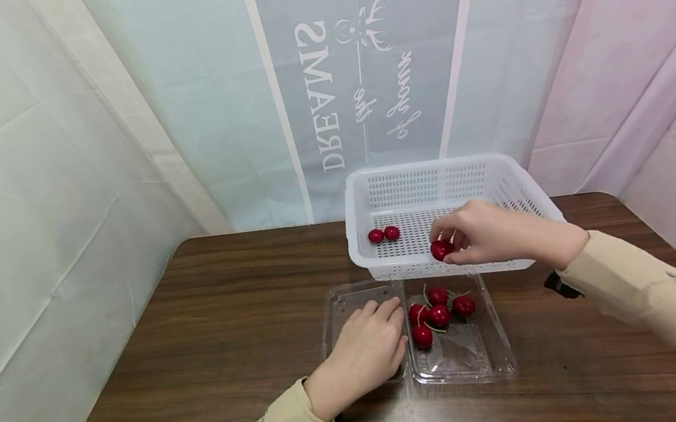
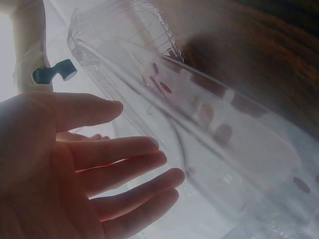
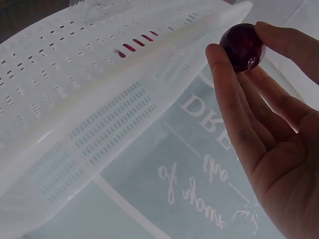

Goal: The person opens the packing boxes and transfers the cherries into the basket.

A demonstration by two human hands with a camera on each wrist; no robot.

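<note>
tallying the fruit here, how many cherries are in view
8: two cherries in the white basket, one pinched by the right hand, five in the clear container. Others may be hidden.

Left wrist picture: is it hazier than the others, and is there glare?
Left wrist: haziest, with white glare at upper left and the clear box washed out; right wrist: the cherry and right hand look dim against pale surroundings; head: sharpest, slight sheen on the table.
</note>
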